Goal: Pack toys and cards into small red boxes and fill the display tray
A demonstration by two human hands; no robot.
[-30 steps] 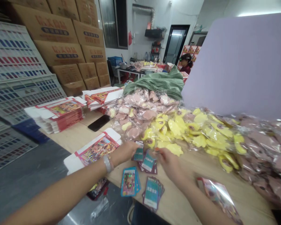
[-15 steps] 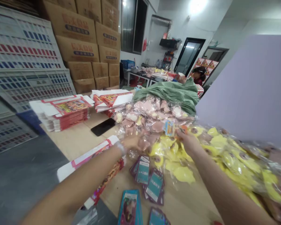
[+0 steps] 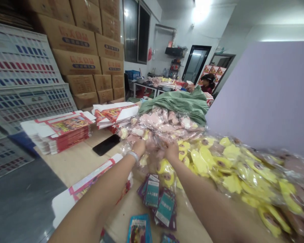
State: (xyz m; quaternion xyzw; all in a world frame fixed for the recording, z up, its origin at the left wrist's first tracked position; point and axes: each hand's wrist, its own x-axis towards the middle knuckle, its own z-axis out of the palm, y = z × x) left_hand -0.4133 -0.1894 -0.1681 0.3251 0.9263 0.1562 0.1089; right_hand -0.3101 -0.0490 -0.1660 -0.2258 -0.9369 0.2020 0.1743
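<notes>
My left hand (image 3: 139, 147), with a pale band at the wrist, reaches into the near part of a heap of pink bagged pieces (image 3: 152, 118). Its fingers are curled in and partly hidden. Facing it, my right hand (image 3: 171, 152) is closed at the border of the pink pieces and the yellow bagged pieces (image 3: 204, 158). Between both hands lies a crinkled clear bag with something pink inside (image 3: 155, 145), which they appear to grip. Just below, teal-and-purple card packs (image 3: 152, 190) lie fanned on the table.
Left of my hands lie a black phone (image 3: 106, 145), a flat printed carton (image 3: 91, 180) and stacks of folded cartons (image 3: 69, 130). A green cloth sack (image 3: 179, 99) lies behind the heap. A blue pack (image 3: 139, 229) is nearest me. A person (image 3: 207, 82) is in the background.
My right hand has moved left toward my left hand; the small blue-and-orange item it held no longer shows. The view has shifted slightly.
</notes>
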